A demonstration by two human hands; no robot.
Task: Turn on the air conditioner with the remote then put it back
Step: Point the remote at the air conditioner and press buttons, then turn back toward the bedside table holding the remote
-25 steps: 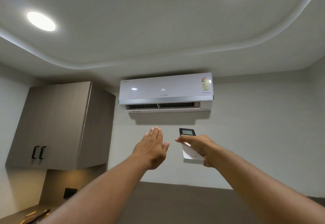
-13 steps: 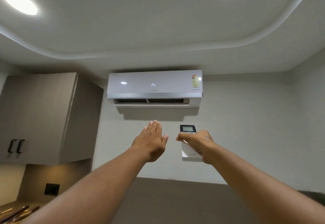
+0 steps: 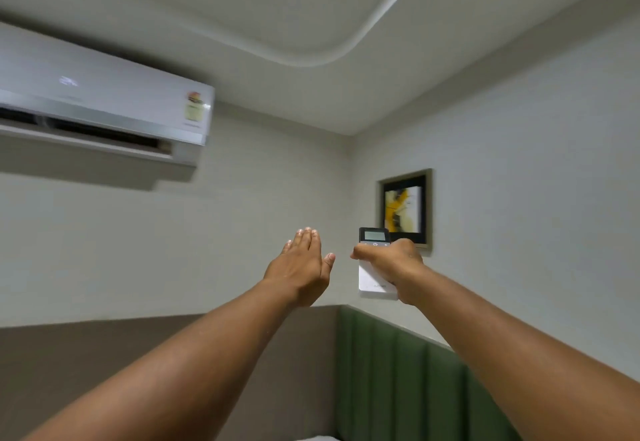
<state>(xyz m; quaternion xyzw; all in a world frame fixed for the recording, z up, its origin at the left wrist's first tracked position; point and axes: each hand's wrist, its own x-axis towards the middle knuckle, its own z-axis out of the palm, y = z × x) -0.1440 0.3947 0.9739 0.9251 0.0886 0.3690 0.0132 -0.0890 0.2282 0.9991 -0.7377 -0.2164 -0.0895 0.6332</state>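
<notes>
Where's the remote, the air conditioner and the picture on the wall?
remote [image 3: 374, 235], head view, on its dark screen end above the thumb.
air conditioner [image 3: 104, 94], head view, on its white front panel.
picture [image 3: 405, 210], head view, on the yellow artwork inside the frame.

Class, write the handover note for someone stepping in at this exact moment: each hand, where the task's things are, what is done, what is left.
Left hand: empty, flat and open, held out in the air.
Right hand: gripping the remote upright, thumb across its front below the screen.
Air conditioner: on the wall, upper left of view; a display glows on its front and the bottom flap looks open, so it appears to be on.
A framed picture hangs behind the remote.
Left: put the remote back; its resting place is not in view.
</notes>
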